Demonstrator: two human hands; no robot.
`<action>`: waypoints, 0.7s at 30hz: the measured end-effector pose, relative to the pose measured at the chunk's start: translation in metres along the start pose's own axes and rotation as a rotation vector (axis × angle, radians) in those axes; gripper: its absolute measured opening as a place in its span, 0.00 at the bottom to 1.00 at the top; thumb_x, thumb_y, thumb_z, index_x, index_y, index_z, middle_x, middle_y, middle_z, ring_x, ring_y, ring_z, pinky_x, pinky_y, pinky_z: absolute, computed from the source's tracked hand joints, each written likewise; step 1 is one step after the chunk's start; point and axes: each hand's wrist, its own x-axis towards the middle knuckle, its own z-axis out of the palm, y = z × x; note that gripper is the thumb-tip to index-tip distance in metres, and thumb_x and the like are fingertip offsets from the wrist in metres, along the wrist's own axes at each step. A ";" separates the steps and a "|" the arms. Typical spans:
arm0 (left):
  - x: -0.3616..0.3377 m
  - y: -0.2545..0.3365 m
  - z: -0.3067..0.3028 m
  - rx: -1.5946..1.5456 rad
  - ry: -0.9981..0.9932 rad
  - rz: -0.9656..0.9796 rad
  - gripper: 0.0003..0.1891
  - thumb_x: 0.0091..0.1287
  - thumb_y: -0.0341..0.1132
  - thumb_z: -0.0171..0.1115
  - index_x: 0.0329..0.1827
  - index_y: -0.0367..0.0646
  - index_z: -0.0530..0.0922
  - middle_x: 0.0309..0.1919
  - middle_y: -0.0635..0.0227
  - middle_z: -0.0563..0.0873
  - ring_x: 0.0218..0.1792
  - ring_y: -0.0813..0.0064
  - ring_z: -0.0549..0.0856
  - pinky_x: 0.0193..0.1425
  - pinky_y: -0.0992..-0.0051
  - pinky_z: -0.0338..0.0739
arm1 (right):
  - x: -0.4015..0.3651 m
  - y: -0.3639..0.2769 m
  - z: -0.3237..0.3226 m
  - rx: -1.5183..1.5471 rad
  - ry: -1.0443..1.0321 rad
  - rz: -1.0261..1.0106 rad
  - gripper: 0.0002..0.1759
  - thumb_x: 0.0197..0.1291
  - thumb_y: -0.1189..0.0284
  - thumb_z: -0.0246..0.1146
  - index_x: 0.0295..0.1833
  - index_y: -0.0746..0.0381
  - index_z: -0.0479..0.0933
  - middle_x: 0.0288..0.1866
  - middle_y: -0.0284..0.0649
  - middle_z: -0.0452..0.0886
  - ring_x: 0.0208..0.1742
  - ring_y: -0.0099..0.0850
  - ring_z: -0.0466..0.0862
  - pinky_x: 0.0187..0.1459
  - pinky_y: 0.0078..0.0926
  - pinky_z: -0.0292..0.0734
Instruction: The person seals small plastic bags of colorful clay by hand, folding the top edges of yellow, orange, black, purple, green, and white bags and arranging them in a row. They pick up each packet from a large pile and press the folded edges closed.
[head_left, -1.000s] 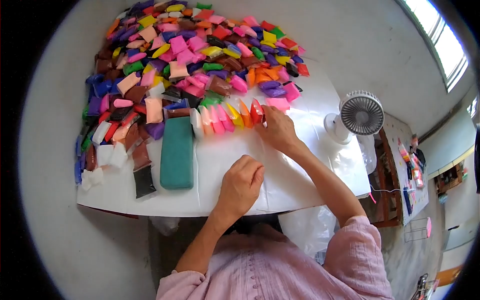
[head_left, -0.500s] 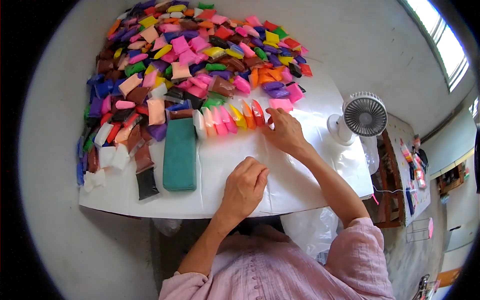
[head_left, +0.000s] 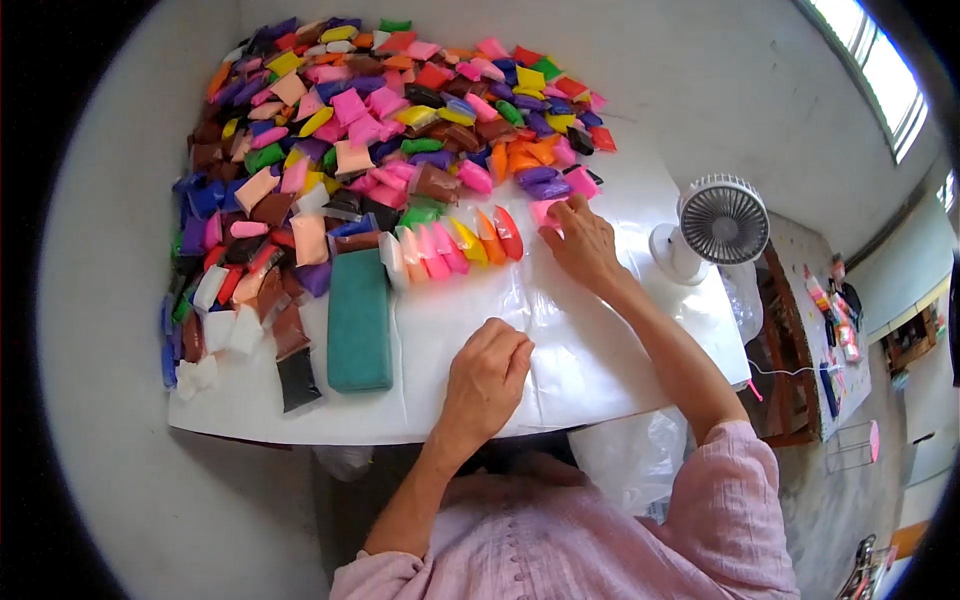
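My left hand (head_left: 487, 375) rests as a loose fist near the table's front edge, with nothing showing in it. Out at the right, my right hand (head_left: 583, 243) has its bent fingers on a pink packet (head_left: 543, 212), covering the packet's right part. Beside it a row of small clear-wrapped packets leans together: a red packet (head_left: 508, 233) at the right end, then an orange packet (head_left: 490, 237), a yellow packet (head_left: 467, 241), pink and peach ones, and a white packet (head_left: 393, 262). The row's left end is against a green oblong block (head_left: 360, 322).
A big heap of coloured packets (head_left: 350, 105) covers the table's back and left. A white fan (head_left: 722, 225) stands on the right side of the white-covered table (head_left: 620, 370). Beyond, a side table (head_left: 800, 262) carries more items.
My right hand has moved from beside the red packet up and slightly right onto the pink packet. My left fist stays in place. The whole view has shifted slightly.
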 end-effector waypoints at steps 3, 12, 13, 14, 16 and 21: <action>0.001 0.000 -0.001 -0.004 -0.002 -0.008 0.03 0.63 0.25 0.60 0.35 0.34 0.77 0.33 0.55 0.78 0.36 0.53 0.80 0.41 0.62 0.75 | 0.004 0.010 0.004 -0.017 0.015 -0.006 0.13 0.53 0.70 0.67 0.43 0.62 0.74 0.47 0.47 0.75 0.41 0.46 0.82 0.41 0.43 0.77; 0.000 -0.001 0.000 0.021 -0.001 0.021 0.04 0.66 0.26 0.59 0.36 0.33 0.77 0.32 0.57 0.79 0.29 0.62 0.79 0.35 0.69 0.74 | -0.005 0.014 -0.011 -0.039 -0.043 0.051 0.12 0.54 0.69 0.65 0.44 0.61 0.77 0.49 0.45 0.75 0.43 0.45 0.82 0.44 0.41 0.77; 0.000 -0.001 0.000 0.023 0.004 0.033 0.04 0.66 0.26 0.59 0.36 0.33 0.77 0.33 0.57 0.79 0.29 0.63 0.79 0.35 0.69 0.74 | -0.010 0.009 -0.014 -0.036 -0.045 0.069 0.13 0.55 0.68 0.65 0.45 0.60 0.77 0.50 0.44 0.76 0.44 0.44 0.82 0.45 0.41 0.77; 0.000 -0.001 0.000 0.023 -0.001 0.027 0.04 0.65 0.26 0.59 0.36 0.33 0.77 0.33 0.57 0.79 0.29 0.62 0.79 0.35 0.69 0.74 | -0.015 0.005 -0.016 -0.033 -0.048 0.085 0.13 0.56 0.67 0.65 0.46 0.59 0.78 0.51 0.43 0.76 0.45 0.43 0.82 0.47 0.40 0.77; 0.000 0.002 -0.001 0.024 -0.008 0.016 0.04 0.65 0.26 0.59 0.37 0.32 0.77 0.33 0.57 0.79 0.30 0.62 0.79 0.35 0.69 0.74 | -0.022 -0.001 -0.020 0.006 -0.074 0.078 0.12 0.56 0.67 0.65 0.46 0.59 0.79 0.51 0.42 0.77 0.45 0.43 0.82 0.47 0.40 0.77; 0.000 0.002 0.000 0.051 -0.015 0.022 0.05 0.65 0.26 0.59 0.37 0.32 0.76 0.32 0.56 0.79 0.31 0.60 0.79 0.36 0.67 0.74 | -0.015 0.008 -0.026 0.025 -0.016 0.127 0.10 0.56 0.69 0.64 0.43 0.60 0.80 0.46 0.44 0.79 0.44 0.45 0.82 0.46 0.43 0.77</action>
